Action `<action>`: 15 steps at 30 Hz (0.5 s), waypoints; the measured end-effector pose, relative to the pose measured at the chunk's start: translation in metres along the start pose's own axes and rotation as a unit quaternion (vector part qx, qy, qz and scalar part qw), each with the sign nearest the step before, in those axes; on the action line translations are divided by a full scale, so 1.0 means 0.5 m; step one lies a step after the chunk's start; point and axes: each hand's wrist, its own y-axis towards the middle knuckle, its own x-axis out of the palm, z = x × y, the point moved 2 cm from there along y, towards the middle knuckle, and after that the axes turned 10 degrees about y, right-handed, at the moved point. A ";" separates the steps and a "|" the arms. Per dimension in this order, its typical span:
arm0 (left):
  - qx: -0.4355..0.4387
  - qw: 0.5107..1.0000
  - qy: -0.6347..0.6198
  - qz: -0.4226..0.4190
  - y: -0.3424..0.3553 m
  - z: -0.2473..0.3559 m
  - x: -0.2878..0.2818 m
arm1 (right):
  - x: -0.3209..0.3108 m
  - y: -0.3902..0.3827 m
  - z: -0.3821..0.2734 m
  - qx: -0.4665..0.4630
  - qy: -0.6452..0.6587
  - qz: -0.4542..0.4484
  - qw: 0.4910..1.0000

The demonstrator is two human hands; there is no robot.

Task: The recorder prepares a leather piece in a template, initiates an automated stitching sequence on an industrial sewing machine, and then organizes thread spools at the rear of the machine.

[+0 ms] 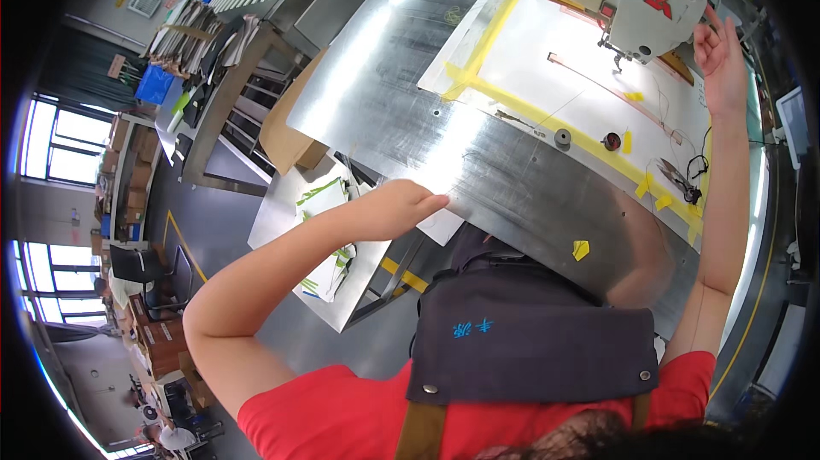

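Note:
My right hand (723, 67) is raised at the right side of a white industrial sewing machine head (653, 3). Some of its fingers stretch upward beside the housing, others are bent, and I see nothing held. Below the machine, a white sheet (534, 41) edged with yellow tape covers part of the metal table (367, 93). My left hand (397, 208) is closed at the table's near edge, thumb toward the metal; its other fingers are hidden. On the work surface sit a grey bobbin (562, 138), a dark red bobbin (612, 141) and dark metal snips (679, 180).
Yellow tape scraps dot the surface, one (581, 250) near the front edge. Left of the table, a low white stand (346, 310) bears white pieces with green edges. A cardboard box (295, 131) and a rack of stacked papers (192, 41) stand farther left.

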 end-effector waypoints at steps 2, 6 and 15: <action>-0.008 0.999 0.031 -0.028 -0.035 -0.056 0.038 | -0.033 -0.008 0.019 -0.022 0.002 0.031 0.999; -0.102 0.986 0.100 -0.089 -0.122 -0.212 0.120 | -0.064 -0.099 0.106 -0.111 -0.155 -0.034 0.981; -0.455 0.828 0.323 -0.049 -0.314 -0.489 0.053 | 0.086 -0.133 0.214 -0.246 -0.509 -0.420 0.710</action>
